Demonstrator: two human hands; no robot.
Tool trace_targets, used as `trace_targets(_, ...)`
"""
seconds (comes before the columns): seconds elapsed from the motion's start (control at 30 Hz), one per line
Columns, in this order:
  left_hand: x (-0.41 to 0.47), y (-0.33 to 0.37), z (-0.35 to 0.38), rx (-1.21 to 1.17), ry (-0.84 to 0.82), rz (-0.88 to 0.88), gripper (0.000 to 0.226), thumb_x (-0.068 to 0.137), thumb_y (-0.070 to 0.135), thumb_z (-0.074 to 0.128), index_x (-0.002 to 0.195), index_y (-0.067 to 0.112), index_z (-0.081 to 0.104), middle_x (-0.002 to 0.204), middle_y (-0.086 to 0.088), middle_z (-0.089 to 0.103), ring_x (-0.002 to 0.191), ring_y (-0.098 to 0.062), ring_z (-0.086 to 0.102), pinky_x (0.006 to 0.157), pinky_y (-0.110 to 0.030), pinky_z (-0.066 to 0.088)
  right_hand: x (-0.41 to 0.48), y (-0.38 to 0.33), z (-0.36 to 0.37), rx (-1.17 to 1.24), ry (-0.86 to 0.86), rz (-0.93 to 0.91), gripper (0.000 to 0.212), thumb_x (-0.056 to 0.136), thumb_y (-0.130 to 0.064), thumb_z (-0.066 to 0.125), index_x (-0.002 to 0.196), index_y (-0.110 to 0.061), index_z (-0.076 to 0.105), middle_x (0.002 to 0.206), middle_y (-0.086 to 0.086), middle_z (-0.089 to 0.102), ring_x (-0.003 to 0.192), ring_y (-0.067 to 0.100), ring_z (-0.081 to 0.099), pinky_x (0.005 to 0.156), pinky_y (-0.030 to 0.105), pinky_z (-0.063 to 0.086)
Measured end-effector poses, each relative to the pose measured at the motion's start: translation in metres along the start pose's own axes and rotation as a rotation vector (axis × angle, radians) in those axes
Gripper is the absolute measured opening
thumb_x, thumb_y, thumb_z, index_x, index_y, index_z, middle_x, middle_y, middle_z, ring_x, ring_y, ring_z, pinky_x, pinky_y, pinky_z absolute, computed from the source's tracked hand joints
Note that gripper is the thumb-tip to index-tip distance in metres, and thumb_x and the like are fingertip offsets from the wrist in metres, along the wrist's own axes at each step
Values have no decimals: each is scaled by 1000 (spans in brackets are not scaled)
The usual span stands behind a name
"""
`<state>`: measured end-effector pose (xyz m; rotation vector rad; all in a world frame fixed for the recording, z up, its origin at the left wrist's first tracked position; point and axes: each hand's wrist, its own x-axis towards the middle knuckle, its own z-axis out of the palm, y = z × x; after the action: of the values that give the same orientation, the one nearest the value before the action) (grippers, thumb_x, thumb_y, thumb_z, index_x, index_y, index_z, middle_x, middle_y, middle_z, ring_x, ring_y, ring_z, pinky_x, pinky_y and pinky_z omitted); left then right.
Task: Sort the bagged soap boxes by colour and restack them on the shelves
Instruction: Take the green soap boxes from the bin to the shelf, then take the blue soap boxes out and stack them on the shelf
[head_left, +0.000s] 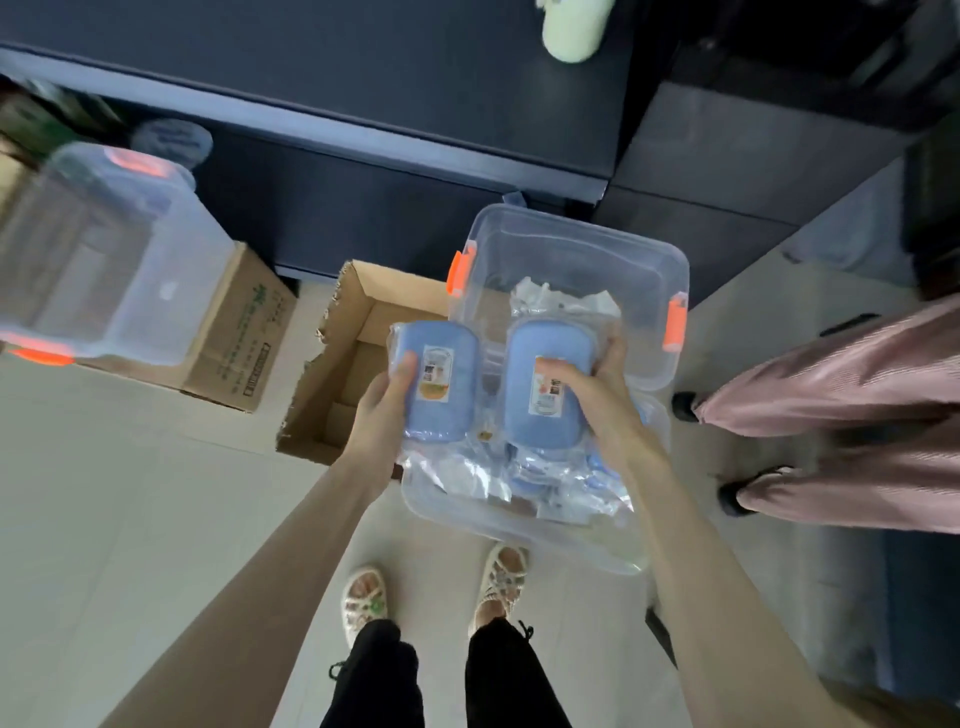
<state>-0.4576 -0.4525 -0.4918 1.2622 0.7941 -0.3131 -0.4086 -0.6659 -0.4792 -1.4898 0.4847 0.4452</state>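
Observation:
My left hand (382, 410) grips a blue bagged soap box (441, 384) by its left side, thumb on top. My right hand (592, 395) grips a second blue bagged soap box (545, 384) from the right. Both boxes carry a white label and are held side by side above a clear plastic bin (623, 540) on the floor. That bin holds more blue bagged boxes (519, 478) and crumpled clear bags. A second clear bin (582, 249) with orange latches stands just behind it and holds some clear bags. Dark blue shelves (415, 135) run across the top.
An open cardboard carton (358, 322) sits left of the bins. At the far left a clear bin with orange latches (104, 260) rests on a closed cardboard box (244, 332). Another person's legs in pink trousers (841, 415) stand at the right. My feet (436, 592) are below.

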Motion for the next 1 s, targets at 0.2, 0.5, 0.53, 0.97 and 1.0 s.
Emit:
trace_targets(0.2,-32,77,-74,-16,-57,146,44,92,44,55,125,15,50,113,-8,68,97,-25,69,83,-46,57,-43,-61,77,32,-59,-84,42,82,-18,72,117,-18,47,98,0,68,78,10,71,61,27,54)
trace_targets(0.5,-57,190,-221,34,-309,440,79,72,23,79,138,23,35,124,-10,61,104,-26,67,80,-44,58,-116,-139,223,8,24,-294,33,76,-31,79,97,-16,59,81,-3,75,72,12,72,58,27,55)
trace_targets(0.53,-57,208,-230,9,-344,475,84,71,17,80,139,30,32,124,-8,61,105,-25,66,79,-43,58,-122,-155,236,-7,44,-333,34,76,-33,80,97,-15,60,83,-4,75,71,10,72,54,23,53)
trace_targets(0.97,-16,427,-231,23,-345,903,50,72,6,78,109,27,51,96,-6,71,83,-20,70,68,-28,56,-90,-360,309,74,43,-696,124,68,-23,87,152,-36,-2,129,-4,58,86,3,70,55,28,56)
trace_targets(1.0,-11,439,-228,31,-345,921,51,73,4,78,109,27,50,94,-5,72,82,-20,70,67,-28,56,-86,-372,311,85,17,-716,121,69,-21,86,152,-39,0,129,-5,57,84,2,70,55,29,57)
